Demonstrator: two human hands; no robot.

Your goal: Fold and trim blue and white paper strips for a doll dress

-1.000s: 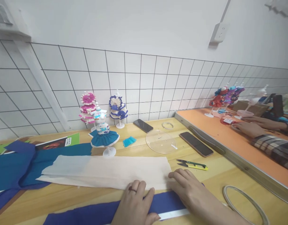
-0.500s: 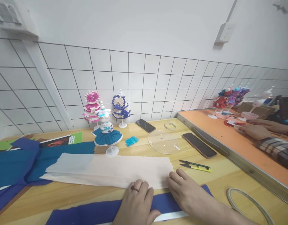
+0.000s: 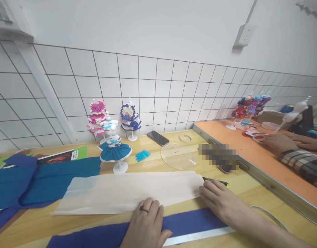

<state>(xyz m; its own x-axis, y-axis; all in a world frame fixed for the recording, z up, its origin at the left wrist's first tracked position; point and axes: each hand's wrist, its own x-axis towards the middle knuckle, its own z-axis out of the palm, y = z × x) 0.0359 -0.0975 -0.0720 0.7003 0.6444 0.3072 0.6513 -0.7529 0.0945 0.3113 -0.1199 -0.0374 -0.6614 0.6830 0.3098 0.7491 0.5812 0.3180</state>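
Observation:
A long, pale cream strip (image 3: 132, 189) of thin cloth or crepe paper lies flat on the wooden table. My left hand (image 3: 148, 220) rests on its near edge, fingers laid down and thumb apart, with a ring on one finger. At the strip's right end, my right hand (image 3: 223, 199) has its fingers curled closed on the corner. Under my hands and nearer to me lies a dark blue strip (image 3: 96, 234) with a white band (image 3: 200, 237). Thread snips (image 3: 225, 183) show partly behind my right hand.
Doll dress forms stand at the back, one in a teal skirt (image 3: 115, 153). Around them are a pleated blue piece (image 3: 142, 155), a phone (image 3: 157, 138), a clear disc (image 3: 177, 156) and teal cloth (image 3: 62, 177). A co-worker's hands (image 3: 279, 143) work on the orange table (image 3: 251, 151).
My right hand has moved right with the end of the cream strip, which now lies further right and flatter. It now partly covers the snips. My left hand stays nearly in place.

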